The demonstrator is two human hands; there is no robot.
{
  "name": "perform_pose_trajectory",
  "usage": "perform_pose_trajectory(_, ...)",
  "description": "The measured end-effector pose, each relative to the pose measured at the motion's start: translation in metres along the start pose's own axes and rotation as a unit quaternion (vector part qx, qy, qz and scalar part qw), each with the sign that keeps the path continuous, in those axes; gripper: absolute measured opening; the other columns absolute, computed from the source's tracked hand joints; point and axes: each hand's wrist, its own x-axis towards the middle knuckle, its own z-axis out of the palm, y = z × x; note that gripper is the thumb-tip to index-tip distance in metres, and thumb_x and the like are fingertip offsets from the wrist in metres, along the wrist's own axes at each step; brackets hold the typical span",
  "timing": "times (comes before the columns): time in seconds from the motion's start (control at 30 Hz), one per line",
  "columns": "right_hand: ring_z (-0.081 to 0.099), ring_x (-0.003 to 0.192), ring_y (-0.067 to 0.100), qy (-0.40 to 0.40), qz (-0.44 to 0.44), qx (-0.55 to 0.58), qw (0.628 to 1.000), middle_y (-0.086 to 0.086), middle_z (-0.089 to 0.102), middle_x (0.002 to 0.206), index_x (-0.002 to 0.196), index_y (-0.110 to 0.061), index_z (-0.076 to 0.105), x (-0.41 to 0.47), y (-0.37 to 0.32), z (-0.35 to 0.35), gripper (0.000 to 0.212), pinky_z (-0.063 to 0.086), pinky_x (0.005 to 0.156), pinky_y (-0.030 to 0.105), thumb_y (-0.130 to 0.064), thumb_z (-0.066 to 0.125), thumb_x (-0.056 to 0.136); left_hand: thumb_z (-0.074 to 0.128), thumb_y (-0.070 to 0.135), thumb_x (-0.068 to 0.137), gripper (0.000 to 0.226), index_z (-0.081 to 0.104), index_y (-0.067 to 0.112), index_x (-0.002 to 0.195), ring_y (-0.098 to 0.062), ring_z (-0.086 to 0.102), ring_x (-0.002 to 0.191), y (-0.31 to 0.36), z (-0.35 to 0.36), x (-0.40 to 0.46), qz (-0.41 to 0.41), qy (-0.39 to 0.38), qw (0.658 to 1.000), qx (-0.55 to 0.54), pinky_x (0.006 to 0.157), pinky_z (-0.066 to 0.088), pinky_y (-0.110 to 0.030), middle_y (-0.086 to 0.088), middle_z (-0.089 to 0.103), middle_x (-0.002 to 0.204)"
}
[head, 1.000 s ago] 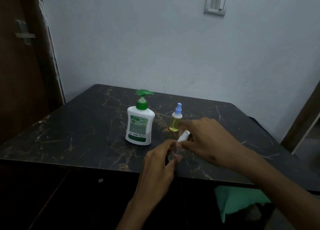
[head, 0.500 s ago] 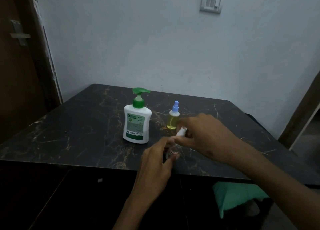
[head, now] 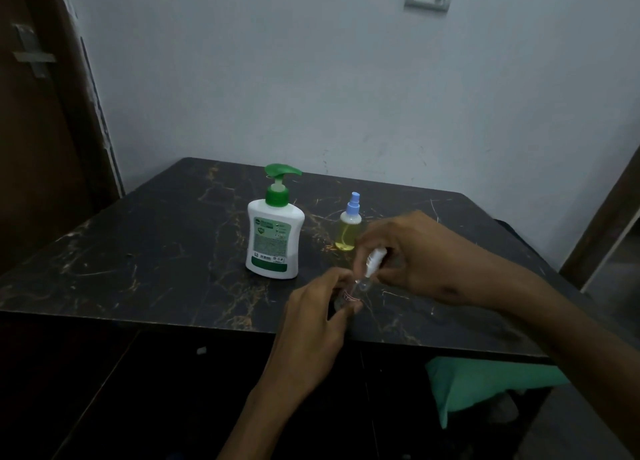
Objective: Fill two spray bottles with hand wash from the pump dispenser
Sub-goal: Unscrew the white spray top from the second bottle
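Unscrewing the white sprayer cap (head: 374, 261), pinched in the right hand (head: 412, 252) fingers, off a small clear bottle (head: 348, 295) that the left hand (head: 318, 321) clamps near the table's (head: 138, 252) front edge; looks like opening the second bottle, since the blue-capped bottle (head: 347, 231) already holds yellow liquid, mid-table just right of the pump dispenser (head: 274, 231). Next likely needs the cap lifted clear, set down, and the open neck brought under the green spout. Clear bottle mostly hidden by fingers, fill level and thread state unreadable, dim light.
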Motion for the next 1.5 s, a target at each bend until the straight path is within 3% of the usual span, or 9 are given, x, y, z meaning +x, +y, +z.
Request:
perform_pose_trajectory(0.2, 0.066, 0.088, 0.000, -0.017, -0.013, 0.002, 1.000, -0.016, 0.070, 0.088, 0.075, -0.033, 0.070, 0.003, 0.006, -0.001, 0.037, 0.056, 0.078, 0.030, 0.004, 0.073, 0.078, 0.073, 0.016, 0.096, 0.026, 0.068, 0.032, 0.115, 0.001, 0.068, 0.103, -0.001, 0.000, 0.001, 0.009, 0.000, 1.000, 0.007, 0.088, 0.055, -0.029, 0.020, 0.073, 0.104)
perform_pose_trajectory(0.4, 0.065, 0.099, 0.000, 0.044, -0.022, 0.008, 0.999, -0.017, 0.068, 0.099, 0.074, -0.031, 0.073, -0.001, 0.006, -0.033, 0.044, 0.049, 0.083, 0.016, 0.012, 0.073, 0.078, 0.071, 0.018, 0.098, 0.024, 0.067, 0.029, 0.118, -0.002, 0.069, 0.096, -0.002, -0.002, 0.000, -0.001, -0.003, 1.000, 0.015, 0.083, 0.054, -0.024, 0.017, 0.072, 0.098)
perform_pose_trajectory(0.53, 0.068, 0.096, 0.010, 0.061, -0.014, 0.003, 0.998, -0.012, 0.070, 0.101, 0.088, -0.036, 0.073, -0.017, 0.009, -0.059, 0.039, 0.055, 0.083, 0.039, 0.002, 0.072, 0.083, 0.072, 0.018, 0.096, 0.021, 0.067, 0.030, 0.112, -0.002, 0.068, 0.095, 0.000, -0.003, 0.000, 0.006, 0.003, 0.999, 0.031, 0.079, 0.049, -0.015, 0.018, 0.071, 0.095)
perform_pose_trajectory(0.77, 0.071, 0.090, 0.019, 0.215, 0.080, 0.086, 0.969, -0.006, 0.075, 0.100, 0.097, -0.036, 0.072, -0.054, 0.054, -0.045, 0.027, 0.059, 0.080, 0.055, -0.010, 0.072, 0.090, 0.072, 0.021, 0.097, 0.019, 0.066, 0.032, 0.110, 0.002, 0.066, 0.097, -0.001, -0.002, 0.000, -0.005, 0.002, 0.999, 0.048, 0.078, 0.043, -0.005, 0.024, 0.068, 0.093)
perform_pose_trajectory(0.87, 0.071, 0.088, 0.021, 0.192, 0.122, 0.121, 0.966, -0.012, 0.072, 0.104, 0.101, -0.039, 0.071, -0.042, 0.065, 0.009, 0.028, 0.062, 0.075, 0.052, -0.012, 0.067, 0.092, 0.073, 0.022, 0.097, 0.020, 0.066, 0.033, 0.112, 0.003, 0.066, 0.099, -0.002, -0.002, 0.000, -0.010, 0.002, 0.999, 0.043, 0.080, 0.045, -0.008, 0.023, 0.069, 0.095)
perform_pose_trajectory(1.0, 0.063, 0.103, 0.004, 0.165, 0.117, 0.105, 0.974, -0.017, 0.067, 0.116, 0.109, -0.035, 0.069, -0.008, 0.067, 0.067, 0.030, 0.058, 0.090, 0.040, -0.011, 0.066, 0.091, 0.074, 0.024, 0.096, 0.022, 0.067, 0.033, 0.114, 0.004, 0.067, 0.100, -0.001, -0.002, 0.001, -0.016, 0.008, 0.999, 0.047, 0.085, 0.049, -0.013, 0.021, 0.071, 0.098)
perform_pose_trajectory(1.13, 0.061, 0.095, 0.009, 0.174, 0.094, 0.042, 0.979, -0.012, 0.066, 0.111, 0.119, -0.032, 0.060, 0.026, 0.065, 0.095, 0.031, 0.054, 0.082, 0.036, -0.020, 0.066, 0.091, 0.074, 0.023, 0.095, 0.023, 0.067, 0.033, 0.115, 0.003, 0.068, 0.100, -0.001, -0.002, 0.001, -0.010, 0.014, 0.999, 0.048, 0.086, 0.051, -0.017, 0.020, 0.072, 0.099)
perform_pose_trajectory(1.3, 0.052, 0.079, 0.012, 0.165, 0.046, -0.026, 0.985, -0.009, 0.056, 0.091, 0.104, -0.028, 0.046, 0.044, 0.065, 0.106, 0.019, 0.049, 0.067, 0.038, -0.027, 0.062, 0.095, 0.073, 0.022, 0.095, 0.024, 0.068, 0.032, 0.116, 0.003, 0.068, 0.100, -0.001, -0.001, 0.001, -0.004, 0.018, 0.999, 0.042, 0.087, 0.053, -0.021, 0.021, 0.073, 0.102)
perform_pose_trajectory(1.5, 0.051, 0.074, 0.015, 0.112, 0.026, -0.062, 0.991, -0.001, 0.047, 0.099, 0.094, -0.020, 0.048, 0.063, 0.063, 0.108, 0.010, 0.052, 0.064, 0.044, -0.023, 0.057, 0.098, 0.073, 0.021, 0.095, 0.025, 0.068, 0.032, 0.116, 0.003, 0.068, 0.104, -0.001, -0.001, 0.001, -0.002, 0.021, 0.999, 0.038, 0.088, 0.051, -0.017, 0.023, 0.073, 0.105)
